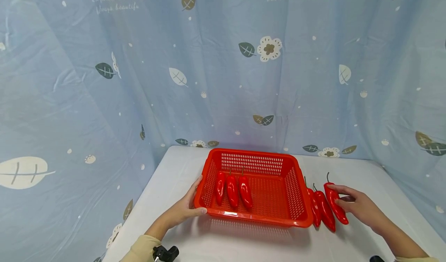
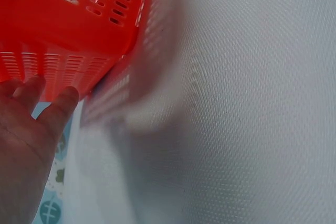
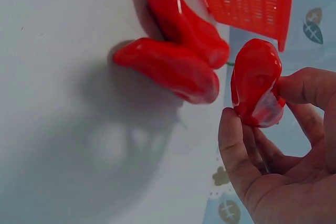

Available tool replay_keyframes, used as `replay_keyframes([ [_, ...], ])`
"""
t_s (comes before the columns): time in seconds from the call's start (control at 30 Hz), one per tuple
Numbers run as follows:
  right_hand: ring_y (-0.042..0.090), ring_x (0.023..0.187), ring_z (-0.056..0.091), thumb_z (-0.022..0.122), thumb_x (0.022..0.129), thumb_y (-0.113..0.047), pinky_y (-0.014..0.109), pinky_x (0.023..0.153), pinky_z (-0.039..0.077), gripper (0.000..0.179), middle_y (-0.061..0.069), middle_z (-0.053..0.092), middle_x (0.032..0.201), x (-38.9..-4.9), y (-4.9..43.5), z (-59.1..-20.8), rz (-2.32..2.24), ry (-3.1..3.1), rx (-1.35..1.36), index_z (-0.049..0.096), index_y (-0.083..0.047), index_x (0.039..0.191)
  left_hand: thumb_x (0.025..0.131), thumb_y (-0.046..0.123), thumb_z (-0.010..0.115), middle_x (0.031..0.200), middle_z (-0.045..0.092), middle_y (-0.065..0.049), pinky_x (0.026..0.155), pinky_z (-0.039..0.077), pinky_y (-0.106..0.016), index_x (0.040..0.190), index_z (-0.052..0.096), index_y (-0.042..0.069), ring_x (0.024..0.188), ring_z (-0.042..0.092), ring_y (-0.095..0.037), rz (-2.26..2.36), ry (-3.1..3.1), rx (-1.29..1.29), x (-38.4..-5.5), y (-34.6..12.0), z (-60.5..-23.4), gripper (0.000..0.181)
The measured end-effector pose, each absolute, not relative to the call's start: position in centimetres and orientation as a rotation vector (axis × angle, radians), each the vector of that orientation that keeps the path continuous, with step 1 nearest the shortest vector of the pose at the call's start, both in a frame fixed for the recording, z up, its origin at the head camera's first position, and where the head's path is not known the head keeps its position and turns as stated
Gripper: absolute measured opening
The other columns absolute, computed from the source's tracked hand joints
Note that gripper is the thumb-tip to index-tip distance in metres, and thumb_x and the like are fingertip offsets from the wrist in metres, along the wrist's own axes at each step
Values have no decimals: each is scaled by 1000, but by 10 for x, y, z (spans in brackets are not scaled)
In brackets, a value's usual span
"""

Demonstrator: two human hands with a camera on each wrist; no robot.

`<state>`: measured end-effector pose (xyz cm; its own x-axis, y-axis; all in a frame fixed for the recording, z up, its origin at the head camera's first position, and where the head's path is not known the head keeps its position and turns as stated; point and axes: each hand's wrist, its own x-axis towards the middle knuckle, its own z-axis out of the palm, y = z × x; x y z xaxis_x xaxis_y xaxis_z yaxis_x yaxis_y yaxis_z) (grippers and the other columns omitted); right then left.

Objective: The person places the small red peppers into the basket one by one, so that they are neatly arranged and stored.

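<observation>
A red plastic basket holds three red chili peppers in its left half. My left hand touches the basket's left side near the front corner, thumb toward the front rim; in the left wrist view, the left hand's fingers lie fairly straight against the slotted outer wall. To the right of the basket, my right hand pinches a red chili pepper between thumb and fingers. In the right wrist view that pepper appears raised above the table. Two more peppers lie between it and the basket.
A white table with a fine texture lies beneath everything. Behind and to the left hangs a blue curtain printed with leaves and flowers. The basket's right wall stands close beside the loose peppers.
</observation>
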<state>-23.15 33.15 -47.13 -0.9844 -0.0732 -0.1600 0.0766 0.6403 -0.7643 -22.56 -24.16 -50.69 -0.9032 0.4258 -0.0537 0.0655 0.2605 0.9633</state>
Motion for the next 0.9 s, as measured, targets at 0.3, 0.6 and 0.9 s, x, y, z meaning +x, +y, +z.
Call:
replay_keyframes([
  [0.3, 41, 113, 56, 75, 91, -20, 43, 76, 61, 68, 34, 47, 143, -230, 321, -460, -1256, 2695, -47, 47, -3, 150, 89, 28, 75, 164, 25, -14, 115, 35, -54, 164, 1, 36, 142, 40, -33, 1687, 2227, 467, -226, -243, -509, 105],
  [0.6, 42, 114, 56, 74, 92, -22, 43, 75, 62, 68, 34, 48, 142, -229, 313, -451, -1246, 2711, -86, 46, -3, 151, 88, 31, 76, 163, 28, -13, 115, 35, -54, 164, 2, 36, 141, 40, -32, 1675, 2244, 467, -227, -242, -509, 106],
  [0.9, 40, 115, 55, 73, 94, -21, 39, 73, 62, 64, 33, 48, 142, -228, 305, -442, -1258, 2704, -133, 48, -5, 151, 88, 31, 76, 164, 27, -14, 114, 36, -55, 164, 2, 37, 141, 40, -34, 1679, 2238, 452, -227, -242, -509, 106],
])
